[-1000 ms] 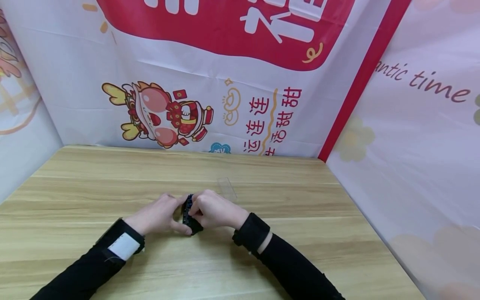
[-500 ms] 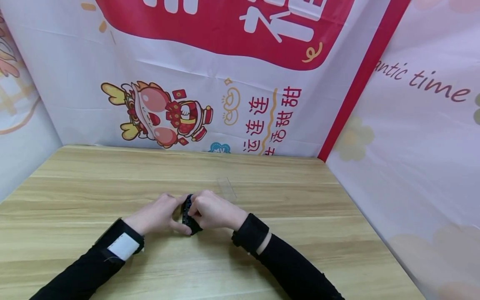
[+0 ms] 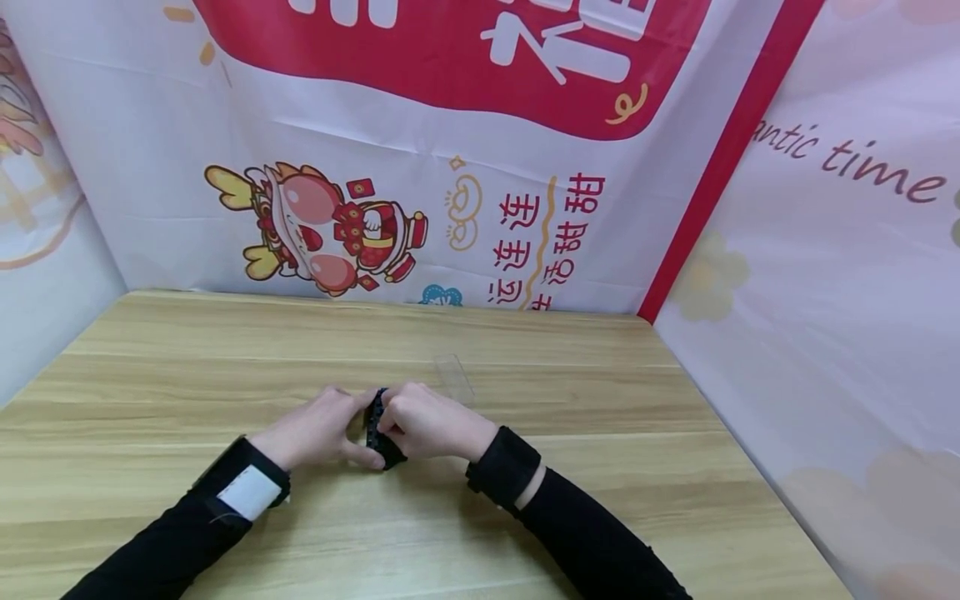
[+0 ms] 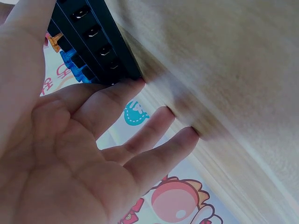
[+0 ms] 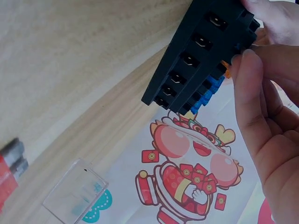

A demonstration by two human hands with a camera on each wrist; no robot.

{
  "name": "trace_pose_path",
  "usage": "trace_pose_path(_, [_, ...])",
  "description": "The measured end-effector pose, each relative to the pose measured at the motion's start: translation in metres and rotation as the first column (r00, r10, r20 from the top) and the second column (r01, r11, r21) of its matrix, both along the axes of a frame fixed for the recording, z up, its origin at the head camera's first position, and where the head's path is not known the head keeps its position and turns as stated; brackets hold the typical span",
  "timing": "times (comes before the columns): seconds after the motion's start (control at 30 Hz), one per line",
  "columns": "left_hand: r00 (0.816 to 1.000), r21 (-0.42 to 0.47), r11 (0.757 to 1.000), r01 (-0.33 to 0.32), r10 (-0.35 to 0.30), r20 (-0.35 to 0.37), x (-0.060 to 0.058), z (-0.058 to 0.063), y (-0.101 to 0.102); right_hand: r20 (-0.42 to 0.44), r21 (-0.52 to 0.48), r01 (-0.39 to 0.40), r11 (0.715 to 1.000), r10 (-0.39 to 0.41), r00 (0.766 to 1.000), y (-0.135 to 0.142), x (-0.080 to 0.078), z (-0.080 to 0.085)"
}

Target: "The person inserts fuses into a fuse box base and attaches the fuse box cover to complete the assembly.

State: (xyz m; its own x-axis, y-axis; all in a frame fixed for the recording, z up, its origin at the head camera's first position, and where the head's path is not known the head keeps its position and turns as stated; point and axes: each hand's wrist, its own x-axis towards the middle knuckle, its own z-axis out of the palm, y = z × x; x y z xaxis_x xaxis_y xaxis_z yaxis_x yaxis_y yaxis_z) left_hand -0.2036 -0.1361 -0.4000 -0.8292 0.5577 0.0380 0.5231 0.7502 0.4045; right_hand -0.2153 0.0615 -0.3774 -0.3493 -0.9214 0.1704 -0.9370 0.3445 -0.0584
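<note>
A black fuse box (image 3: 384, 454) stands on the wooden table between my two hands, with a row of metal terminals (image 5: 189, 59) along its side. Blue blade fuses (image 4: 74, 60) and an orange one (image 4: 55, 43) stick out of its top face. My left hand (image 3: 318, 429) holds the box by its ends between thumb and fingers, the other fingertips resting on the table. Over the top face, my right hand (image 3: 431, 419) has its thumb and index finger pinched together on a fuse, mostly hidden; a speck of blue shows at the fingertips.
A clear plastic cover (image 3: 453, 379) lies on the table (image 3: 562, 517) just beyond my right hand. A printed backdrop (image 3: 465, 75) rises behind the table's far edge. One blurred red and grey shape (image 5: 11, 163) shows at the right wrist view's left edge.
</note>
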Motion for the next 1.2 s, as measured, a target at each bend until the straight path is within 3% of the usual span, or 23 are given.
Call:
trace_pose_path(0.4, [1.0, 0.005, 1.0, -0.002, 0.002, -0.016, -0.001, -0.0011, -0.0002, -0.046, 0.017, -0.006, 1.0, 0.006, 0.999, 0.0043, 0.0002, 0.0036])
trace_pose_path(0.9, [1.0, 0.029, 1.0, -0.002, 0.002, 0.001, 0.0006, -0.0004, -0.001, 0.028, 0.016, 0.068, 0.998, -0.068, 0.997, 0.0041, -0.0009, 0.0068])
trace_pose_path(1.2, [1.0, 0.027, 1.0, 0.001, -0.001, 0.015, 0.0001, -0.0007, -0.001, 0.049, -0.021, 0.039, 0.999, -0.038, 0.998, 0.0049, -0.0016, 0.0057])
